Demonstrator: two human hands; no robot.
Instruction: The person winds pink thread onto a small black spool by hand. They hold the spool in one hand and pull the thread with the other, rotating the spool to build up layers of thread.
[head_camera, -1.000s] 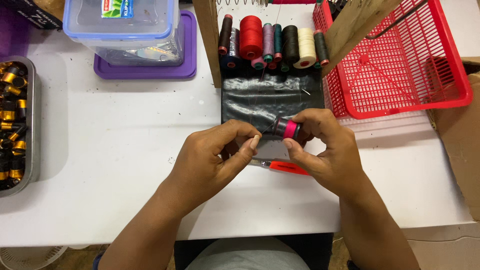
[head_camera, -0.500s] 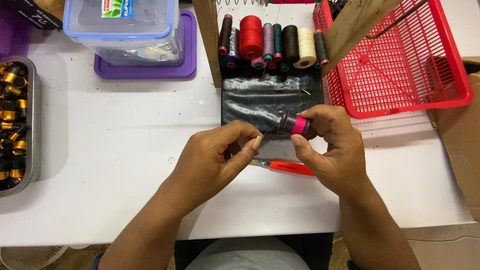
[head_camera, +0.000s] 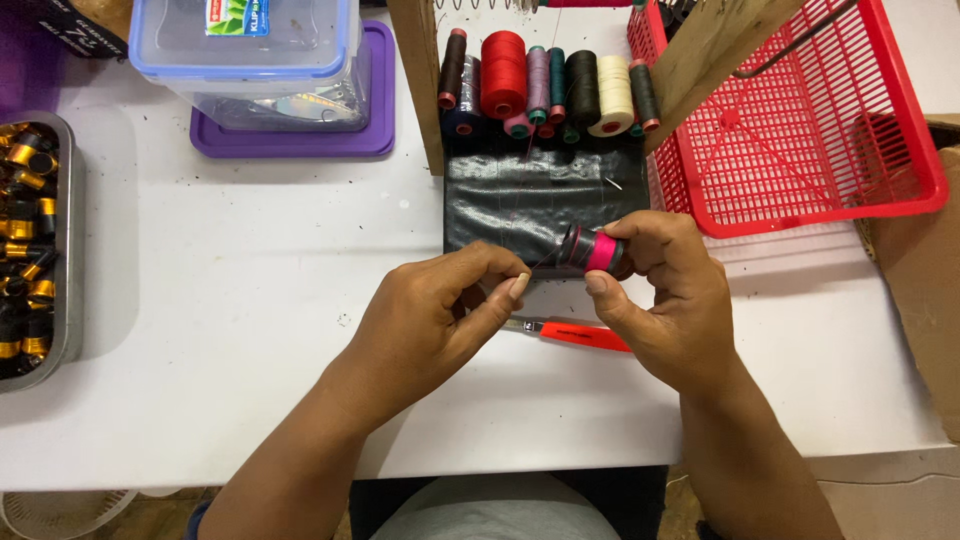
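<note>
- the right hand (head_camera: 668, 300) is closed around a small dark cylinder with a pink thread band (head_camera: 597, 251), held just above the near edge of the black mat (head_camera: 520, 200).
- the left hand (head_camera: 432, 315) has thumb and forefinger pinched shut on a thin thread (head_camera: 540, 263) running to the band.
- to wrap well, i judge the thread wants steady tension, with turns laid side by side.
- the red-handled cutter (head_camera: 572, 333) lies on the white table (head_camera: 250, 260) under the hands, near the wrists.

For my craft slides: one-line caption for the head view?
Right hand holds a pink-wound black cylinder; left hand pinches its thread, red cutter beneath.
</note>
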